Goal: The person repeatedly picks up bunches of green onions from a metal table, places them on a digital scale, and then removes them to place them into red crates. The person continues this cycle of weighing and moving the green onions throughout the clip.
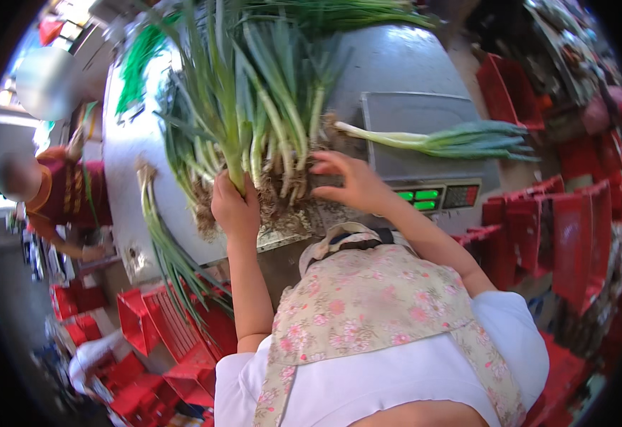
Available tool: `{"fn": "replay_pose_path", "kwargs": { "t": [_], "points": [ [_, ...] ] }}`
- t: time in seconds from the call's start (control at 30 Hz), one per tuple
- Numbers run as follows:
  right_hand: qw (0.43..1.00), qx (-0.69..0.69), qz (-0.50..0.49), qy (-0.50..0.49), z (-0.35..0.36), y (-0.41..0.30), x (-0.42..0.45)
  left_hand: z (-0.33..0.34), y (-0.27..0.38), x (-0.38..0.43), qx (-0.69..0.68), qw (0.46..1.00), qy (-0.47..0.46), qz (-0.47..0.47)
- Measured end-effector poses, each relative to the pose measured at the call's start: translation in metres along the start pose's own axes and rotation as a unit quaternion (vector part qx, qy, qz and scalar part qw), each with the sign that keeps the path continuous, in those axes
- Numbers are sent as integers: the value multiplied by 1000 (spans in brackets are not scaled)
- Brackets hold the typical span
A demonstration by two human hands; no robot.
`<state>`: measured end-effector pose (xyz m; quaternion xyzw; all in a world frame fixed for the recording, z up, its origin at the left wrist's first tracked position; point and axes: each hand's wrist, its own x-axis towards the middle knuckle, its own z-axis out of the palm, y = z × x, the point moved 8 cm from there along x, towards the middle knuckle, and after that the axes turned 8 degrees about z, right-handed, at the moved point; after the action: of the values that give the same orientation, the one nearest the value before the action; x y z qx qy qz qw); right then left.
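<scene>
My left hand is closed around the pale lower stem of a large green onion, whose leaves point away from me. The root end is hidden in my fist. Behind it lies a heap of green onions with brown, soil-covered roots towards me. My right hand is beside the roots at the heap's right edge, fingers apart and holding nothing; whether the fingertips touch the roots, I cannot tell. A separate green onion bundle lies across the flat plate of a digital scale, roots to the left.
Another green onion bunch hangs over the metal table's front left edge. Green ties lie at the back left. Red plastic crates stand on the right, more crates at lower left. A person is at the left.
</scene>
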<state>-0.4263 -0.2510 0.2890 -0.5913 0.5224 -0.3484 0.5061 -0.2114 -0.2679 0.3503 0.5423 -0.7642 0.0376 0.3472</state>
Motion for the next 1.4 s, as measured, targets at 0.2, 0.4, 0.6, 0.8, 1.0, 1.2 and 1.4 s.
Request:
{"fn": "replay_pose_path", "kwargs": {
  "t": [0.2, 0.4, 0.6, 0.8, 1.0, 1.2, 1.4],
  "points": [
    [851, 502, -11, 155, 5, -20, 30, 54, 51, -21, 7, 989, -104, 101],
    [774, 554, -40, 305, -77, 13, 3, 84, -34, -52, 46, 983, -174, -40],
    [635, 657, -81, 398, -167, 56, -19, 82, -88, -70, 71, 962, -237, -117],
    [499, 765, 74, 400, -142, 183, 15, 84, -18, -23, -8, 977, -204, -54],
    [621, 700, 211, 281, -142, 169, -3, 87, -11, -22, -21, 974, -217, -64],
    [768, 610, 149, 128, -154, 101, -72, 75, -26, -33, -22, 973, -206, -99],
    [830, 432, 123, 331, -212, 96, -127, 65, -45, -35, -24, 979, -166, -114]
  ]
}}
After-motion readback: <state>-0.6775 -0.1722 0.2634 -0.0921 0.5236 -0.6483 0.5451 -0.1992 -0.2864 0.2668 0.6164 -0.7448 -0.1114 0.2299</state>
